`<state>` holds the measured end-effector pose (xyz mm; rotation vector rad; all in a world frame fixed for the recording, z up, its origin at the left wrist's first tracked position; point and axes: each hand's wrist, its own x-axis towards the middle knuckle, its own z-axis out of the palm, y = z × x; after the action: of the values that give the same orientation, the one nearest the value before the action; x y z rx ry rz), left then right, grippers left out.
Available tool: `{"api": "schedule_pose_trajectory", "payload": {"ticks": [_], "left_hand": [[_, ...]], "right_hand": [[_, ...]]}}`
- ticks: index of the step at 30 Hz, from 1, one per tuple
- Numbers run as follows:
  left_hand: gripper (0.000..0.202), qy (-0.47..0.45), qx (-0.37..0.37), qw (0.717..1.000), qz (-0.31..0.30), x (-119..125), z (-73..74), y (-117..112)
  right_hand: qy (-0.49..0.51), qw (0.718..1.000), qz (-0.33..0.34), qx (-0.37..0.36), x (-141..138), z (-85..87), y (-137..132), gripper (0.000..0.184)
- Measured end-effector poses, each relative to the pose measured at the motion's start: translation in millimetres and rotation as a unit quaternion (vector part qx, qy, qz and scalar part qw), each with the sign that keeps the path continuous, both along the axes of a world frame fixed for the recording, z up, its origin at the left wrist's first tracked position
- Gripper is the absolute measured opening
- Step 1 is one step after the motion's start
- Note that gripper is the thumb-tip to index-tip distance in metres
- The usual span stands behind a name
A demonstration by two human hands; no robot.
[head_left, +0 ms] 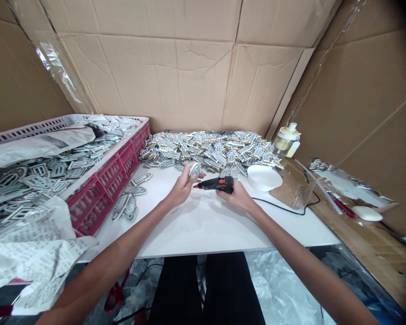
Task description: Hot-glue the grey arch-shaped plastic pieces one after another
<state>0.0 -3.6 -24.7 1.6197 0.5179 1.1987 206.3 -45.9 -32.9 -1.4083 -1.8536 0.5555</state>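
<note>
My left hand [183,184] is closed around a small pale arch-shaped piece [195,170] and holds it above the white table. In my right hand [238,195] is a black hot glue gun [216,184] with an orange tip. Its nozzle points left, close under the held piece; whether the two touch I cannot tell. A heap of similar grey-white pieces [209,151] lies at the back of the table, beyond both hands. Several loose pieces [126,205] rest to the left, beside a crate.
A pink crate [110,183] full of pieces and newspaper [37,146] stands left. At right are a white bowl [264,178], a bottle with a pump-like top [287,139], a black cord [280,206] and a white spoon-like item [367,213]. Cardboard walls [162,67] enclose the table.
</note>
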Motion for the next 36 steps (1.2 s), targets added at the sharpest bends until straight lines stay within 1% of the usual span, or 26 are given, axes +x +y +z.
{"api": "schedule_pose_trajectory", "payload": {"ticks": [2,4,6,9,12,15,18,20,22,25,27,30,34,36], "left_hand": [[0.039,-0.034,-0.008,0.999,0.007,-2,5.6,0],[0.038,-0.079,-0.028,0.996,0.014,-4,11.6,1],[0.037,-0.121,-0.063,0.991,0.013,-6,16.8,2],[0.034,-0.165,-0.123,0.979,0.003,-8,21.7,3],[0.031,-0.192,-0.161,0.968,-0.009,-9,23.3,3],[0.031,-0.209,-0.186,0.960,-0.027,-10,22.9,3],[0.028,-0.224,-0.214,0.950,-0.033,-10,21.7,4],[0.029,-0.237,-0.234,0.942,-0.035,-9,20.9,5],[0.035,-0.249,-0.253,0.934,-0.038,-7,20.4,5],[0.044,-0.260,-0.282,0.923,-0.038,-5,20.0,6],[0.047,-0.264,-0.295,0.917,-0.041,-5,19.3,7],[0.051,-0.264,-0.301,0.915,-0.054,-4,17.0,7],[0.056,-0.260,-0.282,0.922,-0.059,-3,13.2,5],[0.057,-0.258,-0.280,0.923,-0.056,-3,12.3,5]], "right_hand": [[-0.031,1.000,0.002,0.004,0,-0.2,-1,0.019],[-0.028,1.000,0.001,0.011,0,-0.1,0,0.019],[-0.022,0.999,-0.012,0.021,0,1.0,1,0.021],[-0.059,0.997,-0.027,0.040,2,3.4,2,0.025],[-0.089,0.995,-0.002,0.049,2,3.3,3,0.028],[-0.087,0.995,0.021,0.046,2,0.4,2,0.040],[-0.083,0.994,0.065,0.037,6,0.9,2,0.046],[-0.082,0.991,0.101,0.023,11,5.8,2,0.045],[-0.076,0.988,0.131,0.002,17,13.7,1,0.042],[-0.036,0.989,0.141,-0.010,20,26.6,2,0.036],[0.011,0.992,0.125,-0.004,13,33.4,3,0.031],[0.051,0.995,0.086,0.010,-14,39.6,6,0.031],[0.012,0.995,0.075,0.068,-61,42.4,12,0.039],[-0.016,0.994,0.069,0.083,-77,42.3,18,0.040]]}}
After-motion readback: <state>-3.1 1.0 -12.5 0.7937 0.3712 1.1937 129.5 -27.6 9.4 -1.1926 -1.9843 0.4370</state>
